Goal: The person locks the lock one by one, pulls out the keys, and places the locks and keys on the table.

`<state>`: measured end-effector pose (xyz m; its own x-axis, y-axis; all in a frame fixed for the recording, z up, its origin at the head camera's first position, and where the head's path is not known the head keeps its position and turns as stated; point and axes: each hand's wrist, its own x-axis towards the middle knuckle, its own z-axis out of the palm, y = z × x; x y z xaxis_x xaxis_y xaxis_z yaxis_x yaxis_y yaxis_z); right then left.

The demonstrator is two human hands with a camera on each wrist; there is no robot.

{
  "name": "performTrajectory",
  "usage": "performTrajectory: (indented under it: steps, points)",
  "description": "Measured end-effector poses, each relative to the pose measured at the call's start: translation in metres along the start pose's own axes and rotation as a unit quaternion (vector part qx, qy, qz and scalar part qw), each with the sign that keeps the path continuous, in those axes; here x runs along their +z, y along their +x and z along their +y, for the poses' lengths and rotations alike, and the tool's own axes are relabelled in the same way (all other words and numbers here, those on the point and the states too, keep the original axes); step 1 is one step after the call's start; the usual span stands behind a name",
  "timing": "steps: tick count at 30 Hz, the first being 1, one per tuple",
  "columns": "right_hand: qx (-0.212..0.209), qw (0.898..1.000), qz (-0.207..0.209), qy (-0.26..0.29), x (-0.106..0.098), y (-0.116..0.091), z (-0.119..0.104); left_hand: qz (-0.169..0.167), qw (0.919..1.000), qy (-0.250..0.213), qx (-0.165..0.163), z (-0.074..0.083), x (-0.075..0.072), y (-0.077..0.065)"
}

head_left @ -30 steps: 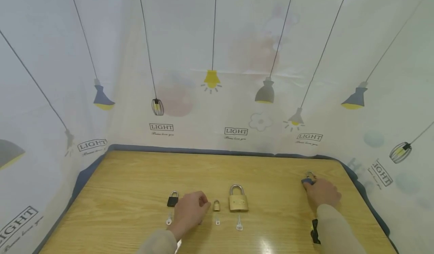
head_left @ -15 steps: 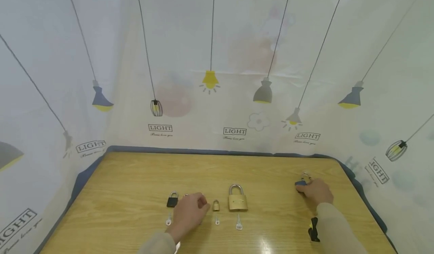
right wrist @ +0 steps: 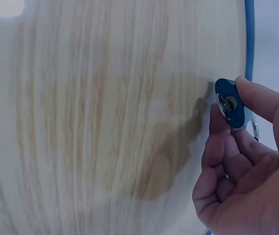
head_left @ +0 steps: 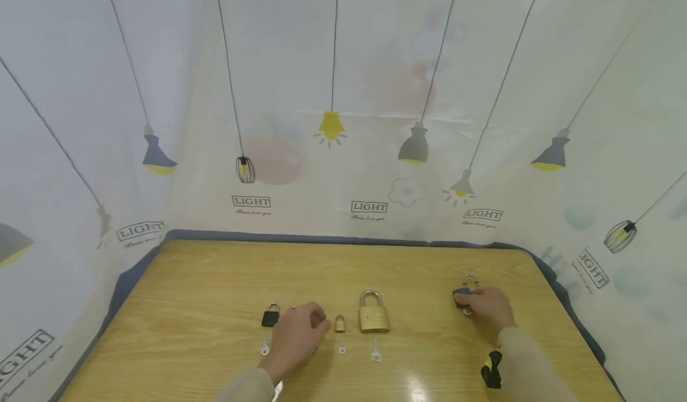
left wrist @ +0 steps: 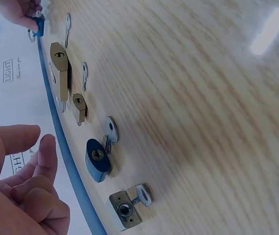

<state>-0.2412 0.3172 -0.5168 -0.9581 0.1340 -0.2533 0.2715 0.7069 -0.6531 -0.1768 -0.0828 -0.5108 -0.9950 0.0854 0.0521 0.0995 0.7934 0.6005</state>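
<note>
My right hand [head_left: 491,308] pinches a blue padlock [head_left: 462,297] between thumb and fingers at the table's right. Its shackle looks open, and a key shows at its keyhole end in the right wrist view. My left hand [head_left: 297,333] hovers over the table with loosely bent fingers and nothing between them. Near it are a black padlock [head_left: 271,315] and a small brass padlock [head_left: 340,324]. Another blue padlock [left wrist: 97,160], mostly hidden by this hand in the head view, lies between those two. Further right lies a large brass padlock [head_left: 374,317].
Loose keys lie before the padlocks, among them one key [head_left: 376,351] by the large brass padlock. A black and yellow piece [head_left: 491,370] shows beside the right sleeve. A printed curtain [head_left: 322,169] stands behind the wooden table [head_left: 225,271].
My right hand has moved left across the table with the blue padlock, and more of that padlock now shows. The left hand has stayed nearly still.
</note>
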Motion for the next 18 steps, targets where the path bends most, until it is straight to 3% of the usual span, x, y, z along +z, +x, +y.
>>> performTrajectory:
  steps: [8,18]
  points:
    - [-0.033,0.996,-0.029,0.074,0.020,-0.020,-0.036,0.013,0.9989,-0.020,0.041,0.006,-0.004,0.004]
    - [-0.049,0.984,-0.047,0.164,0.059,-0.059,-0.081,-0.011,0.9974,-0.034,0.062,0.029,-0.005,0.019]
